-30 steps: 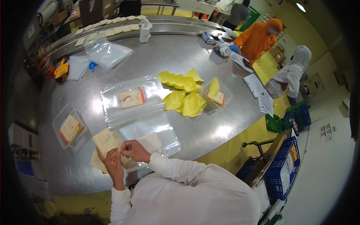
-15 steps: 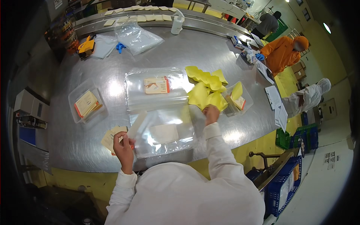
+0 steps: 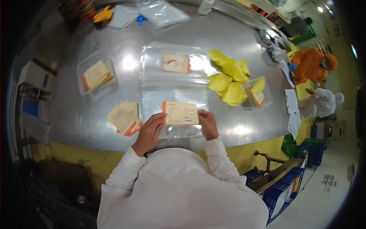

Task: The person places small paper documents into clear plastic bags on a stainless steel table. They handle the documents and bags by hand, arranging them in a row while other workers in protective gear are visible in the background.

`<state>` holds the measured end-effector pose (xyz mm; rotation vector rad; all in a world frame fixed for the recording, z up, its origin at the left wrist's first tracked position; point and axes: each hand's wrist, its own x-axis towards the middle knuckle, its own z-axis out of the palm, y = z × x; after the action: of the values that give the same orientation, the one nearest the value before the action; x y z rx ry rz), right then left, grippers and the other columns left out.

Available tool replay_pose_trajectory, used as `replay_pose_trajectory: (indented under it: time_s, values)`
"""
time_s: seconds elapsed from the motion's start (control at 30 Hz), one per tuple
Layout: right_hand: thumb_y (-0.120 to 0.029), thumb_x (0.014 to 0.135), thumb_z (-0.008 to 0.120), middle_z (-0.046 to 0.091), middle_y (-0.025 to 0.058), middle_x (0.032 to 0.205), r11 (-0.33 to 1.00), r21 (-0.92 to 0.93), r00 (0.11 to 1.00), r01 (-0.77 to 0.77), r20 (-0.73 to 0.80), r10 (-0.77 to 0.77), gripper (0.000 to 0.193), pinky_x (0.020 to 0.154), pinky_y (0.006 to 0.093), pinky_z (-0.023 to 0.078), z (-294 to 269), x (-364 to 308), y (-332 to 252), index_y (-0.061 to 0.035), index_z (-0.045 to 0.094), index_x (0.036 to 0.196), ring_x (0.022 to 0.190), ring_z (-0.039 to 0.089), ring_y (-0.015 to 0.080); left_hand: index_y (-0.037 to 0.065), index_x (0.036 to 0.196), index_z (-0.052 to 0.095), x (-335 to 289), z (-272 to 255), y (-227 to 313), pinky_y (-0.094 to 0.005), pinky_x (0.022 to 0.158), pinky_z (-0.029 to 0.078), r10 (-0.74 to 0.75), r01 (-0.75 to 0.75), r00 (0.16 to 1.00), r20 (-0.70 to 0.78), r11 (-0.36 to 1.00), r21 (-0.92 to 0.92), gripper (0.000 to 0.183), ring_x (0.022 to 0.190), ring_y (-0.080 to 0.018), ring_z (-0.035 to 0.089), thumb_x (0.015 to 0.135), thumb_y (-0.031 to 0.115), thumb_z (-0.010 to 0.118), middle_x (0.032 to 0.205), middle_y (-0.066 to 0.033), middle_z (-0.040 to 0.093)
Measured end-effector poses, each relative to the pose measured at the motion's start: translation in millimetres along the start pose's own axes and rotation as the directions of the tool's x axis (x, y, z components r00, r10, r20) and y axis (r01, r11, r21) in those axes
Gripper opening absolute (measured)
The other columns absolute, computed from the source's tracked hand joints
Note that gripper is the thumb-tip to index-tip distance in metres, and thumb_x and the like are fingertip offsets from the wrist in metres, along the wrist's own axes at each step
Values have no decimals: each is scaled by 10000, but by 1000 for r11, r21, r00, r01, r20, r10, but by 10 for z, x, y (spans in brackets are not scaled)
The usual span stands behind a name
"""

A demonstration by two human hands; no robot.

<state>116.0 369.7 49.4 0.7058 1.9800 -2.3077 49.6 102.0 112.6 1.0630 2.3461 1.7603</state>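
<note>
Between both hands I hold a cream printed card (image 3: 181, 113) with an orange band at its left end. My left hand (image 3: 150, 131) pinches that end, while my right hand (image 3: 208, 124) grips the opposite edge. Under the card lies a clear plastic bag (image 3: 173, 95), partly hidden by it. A second clear bag (image 3: 152, 66) lies beyond, with a similar card (image 3: 176, 63) on it. Left of my left hand, several loose cards (image 3: 125, 117) are fanned out on the metal table. Curled yellow sheets (image 3: 231, 78) rest in a heap to the right.
A clear tub (image 3: 81, 78) with stacked cards stands on the left, another tub (image 3: 267, 100) on the right. Far back are a yellow-orange tool (image 3: 103, 16), blue gloves (image 3: 141, 19) and plastic bags (image 3: 164, 13). Two people work at the right, beside papers (image 3: 291, 110) along the table edge.
My right hand has left the yellow sheets and come to the card's right edge. My left hand has moved right with the card, now turned printed side up. The whole view has shifted.
</note>
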Motion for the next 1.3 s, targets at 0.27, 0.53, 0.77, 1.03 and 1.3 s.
replay_pose_trajectory:
  time_s: [0.27,0.53,0.77,1.03,1.3]
  values:
    - [-175,938,670,681,10,838,983,134,990,-122,-55,131,148,625,230,456,156,-75,-117,-30,689,917,707,585,69,-29,1047,581,-87,13,-233,-359,784,542,-22,20,997,80,1000,22,122,1029,-313,649,926,-20,579,1270,-139,596]
    - [-137,909,703,680,27,830,988,-141,934,60,-342,-105,166,666,223,444,11,-28,92,26,701,942,725,575,72,51,1461,396,-158,42,-492,-417,1134,367,-230,211,968,100,963,170,758,1398,-343,387,824,205,778,1484,-160,435]
    - [-106,911,701,695,53,862,950,-310,958,36,-260,-121,191,697,219,477,94,13,436,74,694,977,765,604,79,10,1545,151,-180,228,-878,-454,1225,154,-303,178,904,300,907,381,1117,1493,-329,186,728,313,851,1566,-209,277]
    - [-104,916,697,695,58,856,912,-407,959,58,-231,-164,194,688,216,479,85,71,538,81,690,973,756,604,76,4,1542,152,-178,212,-885,-454,1225,154,-297,173,903,312,913,369,1115,1496,-327,180,730,312,851,1566,-220,273]
    - [-112,918,697,692,49,837,905,-422,956,45,-245,-161,201,656,219,473,122,76,530,81,689,971,735,596,71,10,1539,187,-175,198,-892,-461,1220,154,-282,154,908,310,913,378,1025,1495,-325,183,794,379,785,1573,-198,274]
